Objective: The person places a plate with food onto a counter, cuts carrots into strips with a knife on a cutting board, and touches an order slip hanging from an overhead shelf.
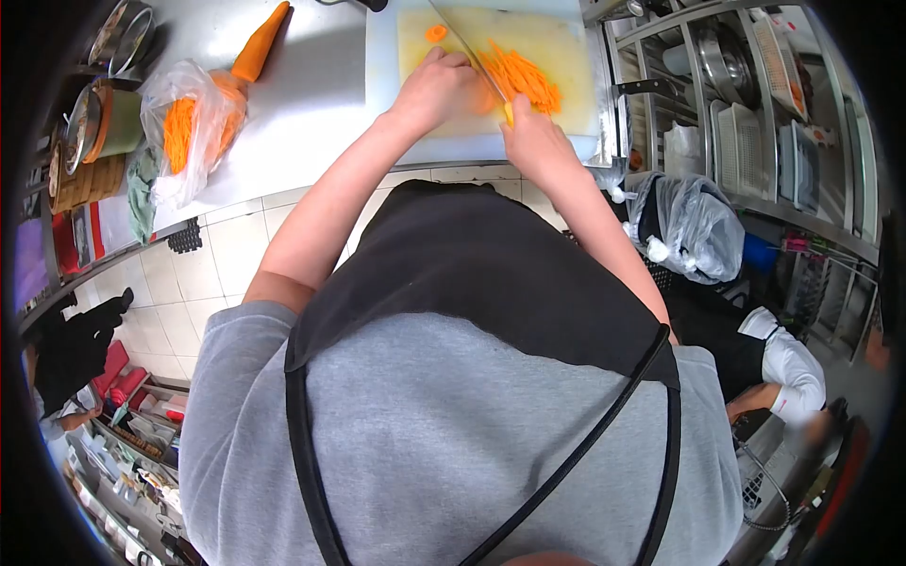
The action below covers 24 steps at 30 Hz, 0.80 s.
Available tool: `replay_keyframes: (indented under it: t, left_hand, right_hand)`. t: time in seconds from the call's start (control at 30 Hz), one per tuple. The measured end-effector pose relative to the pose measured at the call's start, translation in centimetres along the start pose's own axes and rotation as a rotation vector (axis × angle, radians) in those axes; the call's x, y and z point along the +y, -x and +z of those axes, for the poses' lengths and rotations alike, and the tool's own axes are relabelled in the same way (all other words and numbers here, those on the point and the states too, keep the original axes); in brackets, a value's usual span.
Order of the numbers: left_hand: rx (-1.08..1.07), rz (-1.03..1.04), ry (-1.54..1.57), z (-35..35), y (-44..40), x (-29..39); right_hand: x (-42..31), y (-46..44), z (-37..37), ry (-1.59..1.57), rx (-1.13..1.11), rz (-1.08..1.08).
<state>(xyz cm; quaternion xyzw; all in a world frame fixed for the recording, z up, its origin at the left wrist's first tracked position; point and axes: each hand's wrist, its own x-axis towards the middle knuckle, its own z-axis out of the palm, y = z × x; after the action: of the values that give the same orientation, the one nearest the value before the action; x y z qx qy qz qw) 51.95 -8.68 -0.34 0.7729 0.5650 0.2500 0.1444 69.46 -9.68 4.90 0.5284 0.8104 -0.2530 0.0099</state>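
Note:
My right hand (540, 146) is wrapped round the yellow handle of a kitchen knife (469, 49), whose blade points away from me over the cutting board (576, 113). Just left of the blade, my left hand (436, 90) has its fingers curled down on a piece of carrot (484, 97), partly hidden and blurred. A pile of carrot strips (528, 80) lies right of the knife. Near the board's far side rests a small carrot piece (435, 33).
On the steel counter (316, 85) at left are a whole peeled carrot (260, 45) and a plastic bag (193, 123) holding carrot strips. A wire rack (736, 141) with baskets stands at right. One person (797, 363) is at lower right, another (80, 349) at left.

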Motion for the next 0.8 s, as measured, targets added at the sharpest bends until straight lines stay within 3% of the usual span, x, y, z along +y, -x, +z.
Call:
replay_keyframes:
  t: [0.13, 0.43, 0.67, 0.77, 0.8]
  left_hand:
    - [0.010, -0.017, 0.021, 0.1, 0.1, 0.0]
    - [0.050, -0.026, 0.065, -0.2, 0.4, 0.7]
    - [-0.009, -0.033, -0.029, -0.4, 0.8, 0.7]
    - [0.009, -0.002, 0.070, -1.6, 1.2, 0.3]
    - [0.067, -0.100, 0.058, -1.8, 1.5, -0.3]
  right_hand:
    - [0.0, 2.3, 1.0, -0.040, -0.009, 0.062]
    - [1.1, -1.3, 2.8, -0.074, 0.126, -0.061]
    - [3.5, 0.9, 0.8, -0.146, 0.039, 0.088]
    - [4.7, 0.9, 0.9, -0.161, 0.016, 0.100]
    - [5.1, 0.8, 1.1, -0.149, 0.020, 0.082]
